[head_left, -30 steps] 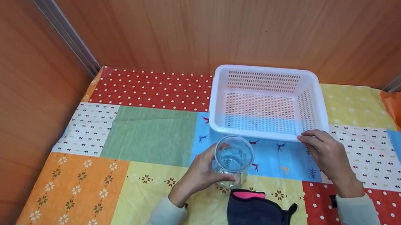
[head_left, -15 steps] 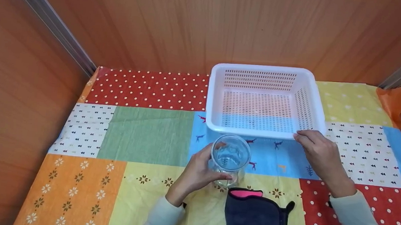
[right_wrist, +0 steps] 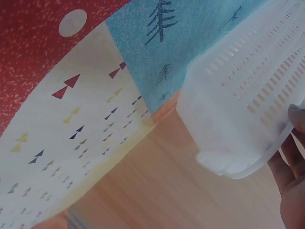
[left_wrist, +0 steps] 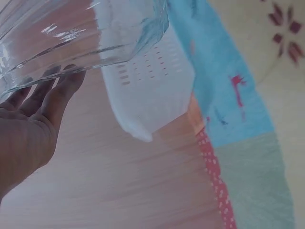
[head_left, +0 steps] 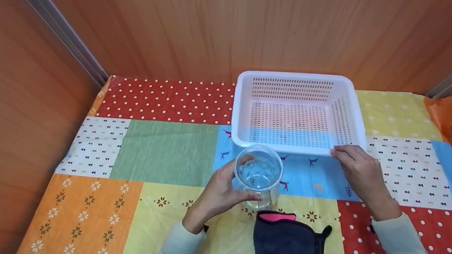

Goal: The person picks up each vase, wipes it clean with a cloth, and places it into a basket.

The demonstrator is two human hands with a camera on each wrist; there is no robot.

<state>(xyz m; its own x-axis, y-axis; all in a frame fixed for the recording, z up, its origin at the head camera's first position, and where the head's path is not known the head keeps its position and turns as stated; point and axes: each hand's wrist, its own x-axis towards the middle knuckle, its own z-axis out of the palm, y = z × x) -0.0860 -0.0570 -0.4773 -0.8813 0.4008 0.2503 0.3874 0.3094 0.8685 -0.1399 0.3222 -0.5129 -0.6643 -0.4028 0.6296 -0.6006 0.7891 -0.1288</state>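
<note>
My left hand (head_left: 220, 192) grips a clear glass jar (head_left: 257, 179) from its left side, thumb across the near side and fingers behind. The jar stands mouth up, nothing visible inside, just in front of a white plastic basket (head_left: 241, 103); its rim overlaps the basket's front edge in the head view. In the left wrist view, fingertips (left_wrist: 71, 78) lie against the jar's ribbed wall. My right hand (head_left: 361, 169) pinches the front rim of the basket near its right corner, thumb and fingers on either side of the rim. No contents show in the basket.
A dark fabric piece with pink lining and a loop (head_left: 287, 247), like an oven mitt, lies in front of the jar. Beneath everything is a patchwork cloth (head_left: 166, 150). Wood-grain panels (head_left: 202, 22) rise behind and at both sides.
The jar has risen slightly in the left hand and shifted towards the basket. The right hand keeps its pinch on the basket rim. The head view has shifted a little.
</note>
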